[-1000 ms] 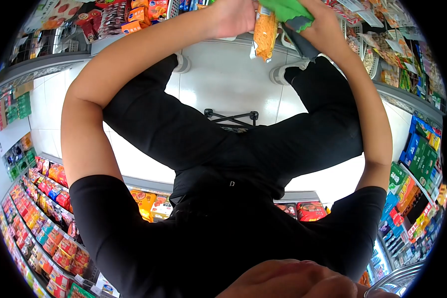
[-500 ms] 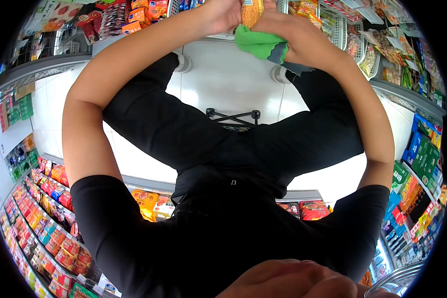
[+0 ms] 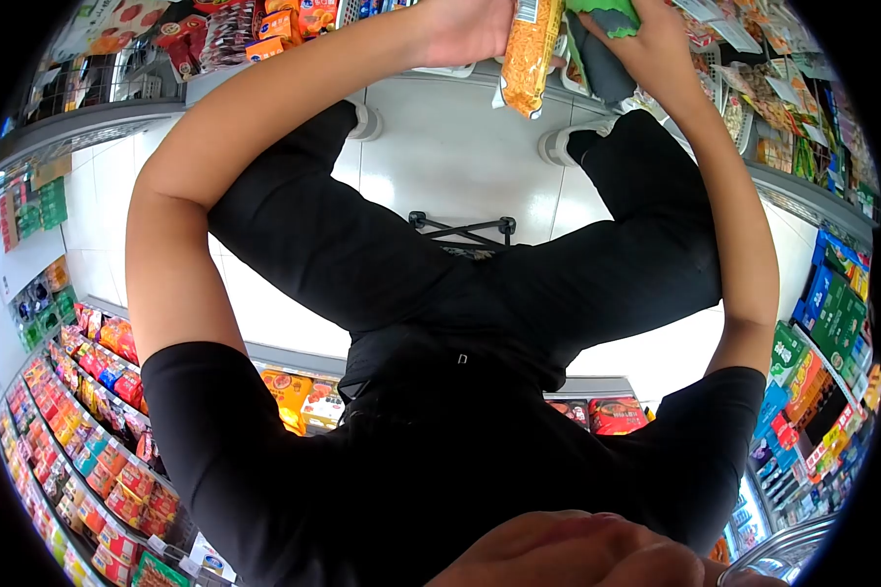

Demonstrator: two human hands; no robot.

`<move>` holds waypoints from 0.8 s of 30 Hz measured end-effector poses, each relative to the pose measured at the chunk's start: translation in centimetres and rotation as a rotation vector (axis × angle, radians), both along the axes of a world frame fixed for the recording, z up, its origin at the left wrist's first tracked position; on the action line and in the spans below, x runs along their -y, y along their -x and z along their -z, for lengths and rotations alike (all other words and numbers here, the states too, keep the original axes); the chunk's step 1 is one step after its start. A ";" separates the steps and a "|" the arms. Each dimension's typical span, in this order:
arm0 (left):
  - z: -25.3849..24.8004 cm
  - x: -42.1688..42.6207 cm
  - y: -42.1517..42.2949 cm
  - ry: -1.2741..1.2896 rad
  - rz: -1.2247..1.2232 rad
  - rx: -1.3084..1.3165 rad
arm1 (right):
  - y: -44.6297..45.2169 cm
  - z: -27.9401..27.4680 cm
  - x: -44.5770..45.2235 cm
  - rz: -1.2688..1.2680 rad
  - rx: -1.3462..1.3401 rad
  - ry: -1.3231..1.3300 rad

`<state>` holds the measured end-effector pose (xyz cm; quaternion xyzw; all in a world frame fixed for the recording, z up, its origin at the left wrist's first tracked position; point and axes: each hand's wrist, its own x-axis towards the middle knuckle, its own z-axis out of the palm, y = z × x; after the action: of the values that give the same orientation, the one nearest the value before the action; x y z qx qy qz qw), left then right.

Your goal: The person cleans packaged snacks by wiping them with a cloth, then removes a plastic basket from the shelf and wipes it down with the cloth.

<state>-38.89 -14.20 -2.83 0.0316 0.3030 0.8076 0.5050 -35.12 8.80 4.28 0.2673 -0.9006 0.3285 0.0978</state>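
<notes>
Pale tiled floor (image 3: 460, 147) spreads below the orange packet (image 3: 529, 64), and a stocked shelf (image 3: 98, 122) runs behind it. Just right of the packet, the right hand (image 3: 653, 44) clutches a green-and-grey cloth (image 3: 602, 67). The left hand (image 3: 468, 35) grasps the packet from its left side, keeping it between both hands.

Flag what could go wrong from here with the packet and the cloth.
The orange snack packet is in the left hand, its near end appearing over the tiled floor; a slack grip could drop it there. The green-and-grey cloth hangs loosely from the right hand, so its dangling part might brush or snag goods beside it.
</notes>
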 end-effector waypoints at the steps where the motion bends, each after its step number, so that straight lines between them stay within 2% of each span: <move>1: -0.6 -0.2 -0.3 0.009 -0.065 -0.032 | -0.2 0.0 0.2 -0.077 -0.019 -0.016; 3: -1.3 -0.2 -0.2 -0.042 -0.166 -0.047 | -0.6 0.3 0.5 -0.229 -0.059 -0.045; 6: -2.4 0.5 0.8 -0.007 -0.306 -0.002 | -1.7 2.5 1.0 -0.333 0.093 -0.102; 7: -3.5 0.6 0.5 0.021 -0.353 0.040 | -1.5 2.6 1.2 -0.462 0.195 -0.057; 10: -3.1 1.9 1.6 -0.009 -0.266 0.055 | -0.9 1.8 1.4 -0.527 0.284 -0.194; 11: -2.5 2.6 2.2 -0.035 -0.197 0.017 | -0.3 2.2 0.8 -0.483 0.227 -0.155; 13: -1.8 3.2 2.8 0.039 -0.212 -0.047 | 0.3 3.0 -0.3 -0.403 0.135 -0.078; 16: -1.8 3.1 2.8 0.083 -0.276 -0.035 | 1.3 0.7 -1.9 -0.360 0.336 -0.080; 17: -1.9 3.0 2.7 0.110 -0.322 -0.033 | 1.2 0.9 -2.2 -0.312 0.223 -0.057; 18: -1.8 2.9 2.6 0.138 -0.370 -0.030 | 1.3 1.2 -2.6 -0.298 0.241 -0.097; 21: -1.3 3.2 2.8 0.149 -0.159 -0.130 | 2.5 2.7 -4.2 -0.268 0.247 -0.212; 24: -2.7 1.8 1.3 0.249 -0.156 -0.288 | 3.2 4.9 -5.4 -0.255 0.206 -0.307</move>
<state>-40.15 -16.00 -0.10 0.0604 0.4710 0.7877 0.3925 -38.28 14.18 -0.64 0.3558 -0.9042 0.2227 -0.0789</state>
